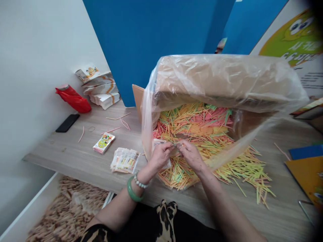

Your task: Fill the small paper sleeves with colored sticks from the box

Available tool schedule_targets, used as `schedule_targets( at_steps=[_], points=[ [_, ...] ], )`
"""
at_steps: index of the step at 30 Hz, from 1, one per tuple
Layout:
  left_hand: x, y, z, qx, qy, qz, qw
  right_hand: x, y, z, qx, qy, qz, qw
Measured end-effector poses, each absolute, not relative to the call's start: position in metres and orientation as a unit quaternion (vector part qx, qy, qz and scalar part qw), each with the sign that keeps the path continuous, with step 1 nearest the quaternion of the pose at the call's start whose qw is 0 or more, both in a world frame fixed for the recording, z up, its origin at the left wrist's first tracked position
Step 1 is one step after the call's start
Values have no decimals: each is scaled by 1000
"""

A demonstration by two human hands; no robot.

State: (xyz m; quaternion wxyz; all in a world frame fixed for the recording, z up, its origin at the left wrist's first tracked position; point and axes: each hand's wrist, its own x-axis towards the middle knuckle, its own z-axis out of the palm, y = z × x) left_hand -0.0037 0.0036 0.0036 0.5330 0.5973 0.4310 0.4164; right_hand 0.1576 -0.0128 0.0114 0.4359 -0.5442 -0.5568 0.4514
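My left hand (161,155), with a bead bracelet and a green bangle at its wrist, pinches a small clear plastic packet (174,152). From the other side my right hand (189,155) grips the packet with closed fingertips. Its contents are too blurred to tell. Both hands are over a heap of thin colored straws (202,144) spilling from a cardboard box (227,75) lined with clear plastic (285,77). Another printed packet (166,164) shows partly under my left hand. Left of it lies a fanned pile of filled packets (124,160).
A card pack (103,143), a black phone (67,123), a red wrapped item (74,99) and stacked printed bags (102,87) are at the left of the table (83,158). Below stands an open drawer (68,208) of brown pieces. A blue panel (156,30) rises behind.
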Motion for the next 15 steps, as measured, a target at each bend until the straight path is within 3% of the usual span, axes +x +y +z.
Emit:
schedule_targets(
  at_steps=[5, 12, 15],
  points=[
    [-12, 1, 1, 547, 456, 415, 566, 160, -12, 18, -458, -380, 583, 553],
    [-9, -7, 4, 662, 453, 382, 459, 155, -7, 30, -385, -343, 549, 658],
    [-8, -11, 1, 628, 469, 382, 489, 151, -7, 32, -391, -336, 508, 690]
  ],
)
